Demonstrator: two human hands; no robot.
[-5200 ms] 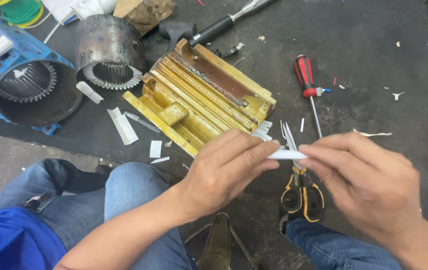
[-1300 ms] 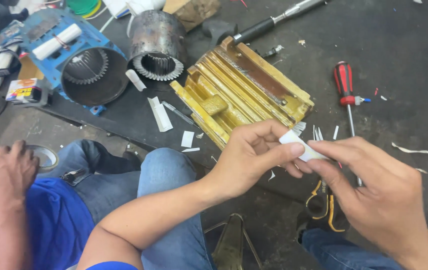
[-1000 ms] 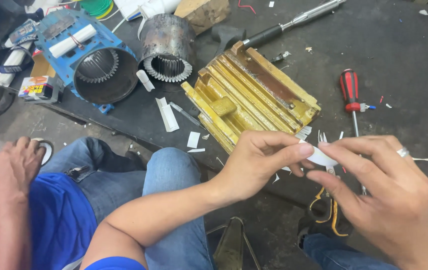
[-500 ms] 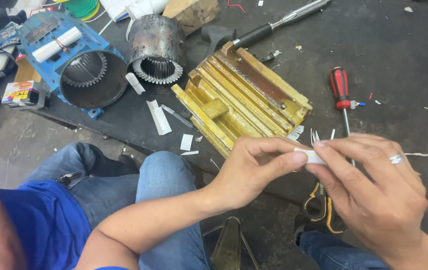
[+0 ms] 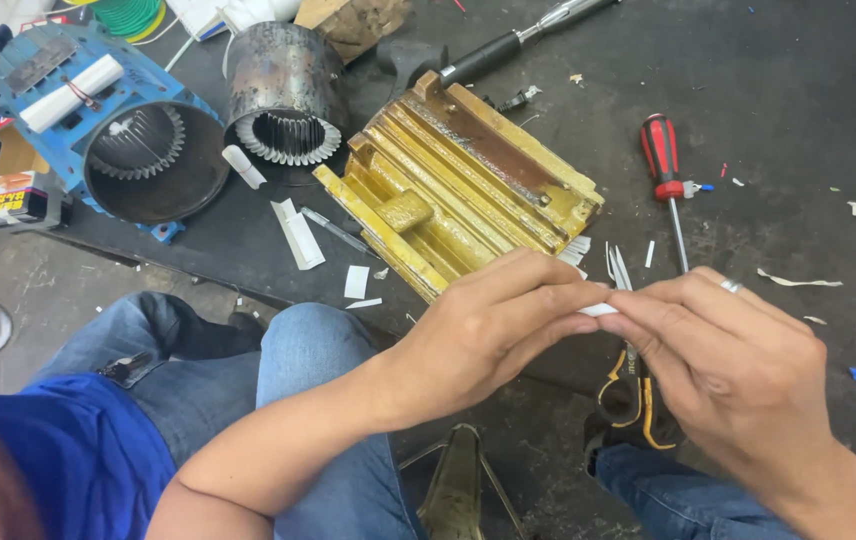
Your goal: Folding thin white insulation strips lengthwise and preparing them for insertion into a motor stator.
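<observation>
Both hands meet over my lap and pinch one small white paper strip (image 5: pixel 598 310) between their fingertips. My left hand (image 5: pixel 488 335) grips its left end and my right hand (image 5: pixel 733 355) covers the right end, so only a short piece shows. A ring sits on a finger of the right hand. Just beyond the hands lies a yellow ribbed motor housing (image 5: pixel 458 190) on the dark mat. Yellow-handled scissors (image 5: pixel 633 395) lie under my right hand, partly hidden.
A blue motor stator (image 5: pixel 118 140) and a grey stator core (image 5: pixel 283 95) stand at the back left. A red-handled screwdriver (image 5: pixel 663 165) lies right of the yellow housing. White paper strips (image 5: pixel 298 235) and scraps litter the mat. A metal stand (image 5: pixel 458 480) sits between my knees.
The view swung about and another person's hand at the left left the frame. My hands stay together on the white strip, fingers closing further over it.
</observation>
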